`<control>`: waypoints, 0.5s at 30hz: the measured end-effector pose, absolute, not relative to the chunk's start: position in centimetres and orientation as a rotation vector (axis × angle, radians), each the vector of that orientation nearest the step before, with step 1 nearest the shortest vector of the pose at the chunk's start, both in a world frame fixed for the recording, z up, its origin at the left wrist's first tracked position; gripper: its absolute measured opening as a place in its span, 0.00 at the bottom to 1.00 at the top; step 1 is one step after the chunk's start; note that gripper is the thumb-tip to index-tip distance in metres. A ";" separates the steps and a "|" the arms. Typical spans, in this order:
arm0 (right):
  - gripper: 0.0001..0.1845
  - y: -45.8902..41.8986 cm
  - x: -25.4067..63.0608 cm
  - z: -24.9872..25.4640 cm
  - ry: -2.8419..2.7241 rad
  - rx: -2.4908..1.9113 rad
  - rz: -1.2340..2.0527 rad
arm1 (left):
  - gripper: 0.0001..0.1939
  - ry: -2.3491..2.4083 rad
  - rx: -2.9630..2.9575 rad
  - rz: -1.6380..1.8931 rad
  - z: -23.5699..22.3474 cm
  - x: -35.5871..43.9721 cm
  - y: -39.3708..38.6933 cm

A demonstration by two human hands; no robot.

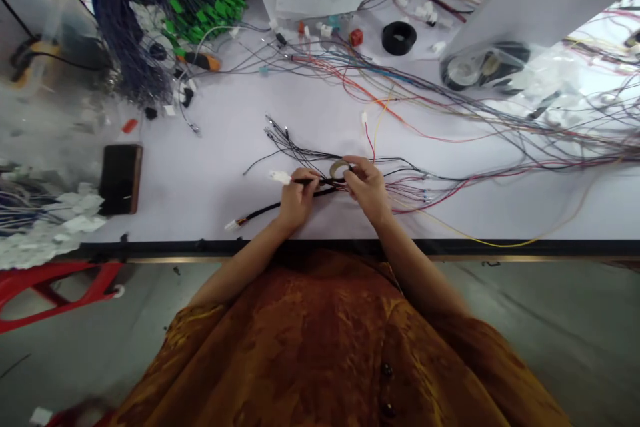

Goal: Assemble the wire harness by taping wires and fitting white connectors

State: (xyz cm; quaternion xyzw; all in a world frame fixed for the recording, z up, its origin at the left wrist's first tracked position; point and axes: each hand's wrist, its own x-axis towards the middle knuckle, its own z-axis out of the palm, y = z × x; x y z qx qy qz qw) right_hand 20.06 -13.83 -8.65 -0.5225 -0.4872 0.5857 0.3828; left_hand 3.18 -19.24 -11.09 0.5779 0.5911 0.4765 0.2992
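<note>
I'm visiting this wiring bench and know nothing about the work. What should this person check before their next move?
1. Left hand grips the black bundle: ok.
2. Right hand has the tape roll: ok.
3. White connector sits clear of the left hand's fingers: ok.
4. Second white connector, at the bundle's other end, rests on the bench: ok.
5. Thin loose wires are gathered into the bundle: not ok, they fan out.
6. Tape end is stuck to the bundle: cannot tell, the hands hide it.

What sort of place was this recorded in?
Likely a wire-harness assembly workshop: a white workbench strewn with loose multicoloured insulated wires, a bundle of dark wires with green connectors, and white plastic connectors on wire ends.
</note>
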 end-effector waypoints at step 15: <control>0.19 -16.6 22.9 -9.9 -1.567 -1.305 1.262 | 0.14 1.382 1.363 1.047 -10.7 2.6 -17.2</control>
